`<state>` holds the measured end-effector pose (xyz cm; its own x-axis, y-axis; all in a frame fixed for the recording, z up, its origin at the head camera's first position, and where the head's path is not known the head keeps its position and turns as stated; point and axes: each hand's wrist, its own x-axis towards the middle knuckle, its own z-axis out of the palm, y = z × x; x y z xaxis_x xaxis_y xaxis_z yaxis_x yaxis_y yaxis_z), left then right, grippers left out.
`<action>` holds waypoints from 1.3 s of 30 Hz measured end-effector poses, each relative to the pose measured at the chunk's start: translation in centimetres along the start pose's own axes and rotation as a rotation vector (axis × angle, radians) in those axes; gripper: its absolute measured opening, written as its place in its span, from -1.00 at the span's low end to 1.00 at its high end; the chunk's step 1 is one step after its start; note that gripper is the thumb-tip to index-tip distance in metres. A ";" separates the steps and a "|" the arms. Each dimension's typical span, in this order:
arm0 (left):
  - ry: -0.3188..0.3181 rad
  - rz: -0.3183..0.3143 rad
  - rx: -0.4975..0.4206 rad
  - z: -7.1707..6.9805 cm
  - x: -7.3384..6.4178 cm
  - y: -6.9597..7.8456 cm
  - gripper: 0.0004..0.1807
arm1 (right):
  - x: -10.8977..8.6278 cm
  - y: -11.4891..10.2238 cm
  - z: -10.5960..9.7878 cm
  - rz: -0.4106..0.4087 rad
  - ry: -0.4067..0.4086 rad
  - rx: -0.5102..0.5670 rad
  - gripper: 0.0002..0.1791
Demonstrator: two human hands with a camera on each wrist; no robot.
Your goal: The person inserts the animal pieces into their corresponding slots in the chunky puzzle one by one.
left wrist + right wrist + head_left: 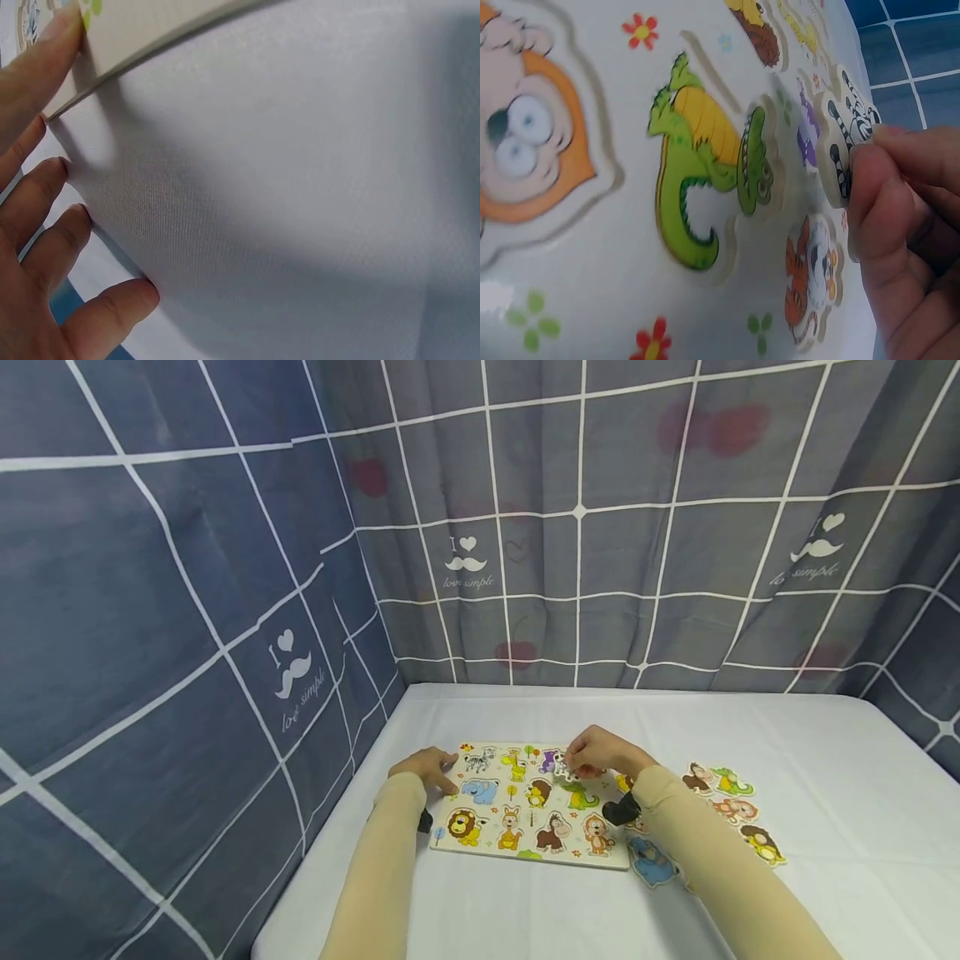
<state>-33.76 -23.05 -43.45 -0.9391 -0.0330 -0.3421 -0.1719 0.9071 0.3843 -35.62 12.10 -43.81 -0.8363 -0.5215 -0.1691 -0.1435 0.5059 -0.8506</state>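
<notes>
A white wooden puzzle board [483,848] printed with cartoon animals lies on the table. At its left edge rests my left hand [426,767], thumb on the board's top and the other fingers spread beside the edge in the left wrist view. My right hand [603,750] pinches a black-and-white striped zebra piece [840,142] between thumb and fingertips. That piece is tilted on edge over the board's far right part, near the purple animal [807,131] and the tiger picture [810,277]. Closer to the right wrist camera is the green crocodile picture [675,187].
Loose animal pieces lie right of the board: a crocodile piece [731,782], a brown horse-like piece [697,778], a monkey piece [735,811], a hedgehog piece [762,844] and a blue elephant piece [651,862]. My right forearm hides others. A checked curtain [540,560] surrounds the white table [487,918].
</notes>
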 end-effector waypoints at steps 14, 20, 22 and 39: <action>0.022 -0.003 0.011 0.2 -0.4 0.1 -0.09 | 1.2 -0.4 1.1 -0.005 0.029 0.014 -0.83; 0.015 -0.027 -0.005 0.2 -0.4 0.2 -0.09 | 1.8 -0.5 1.6 -0.018 0.031 0.034 -0.84; 0.015 -0.032 -0.008 0.2 -0.4 0.2 -0.09 | 2.1 -0.6 1.8 -0.023 0.033 0.035 -0.85; 0.009 -0.007 0.004 0.2 -0.6 0.3 -0.09 | 3.7 -2.1 2.9 -0.051 0.047 0.052 -0.84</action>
<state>-33.13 -22.65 -43.31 -0.9404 -0.0436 -0.3373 -0.1777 0.9086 0.3780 -36.90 7.15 -44.07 -0.8524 -0.5128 -0.1021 -0.1603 0.4423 -0.8824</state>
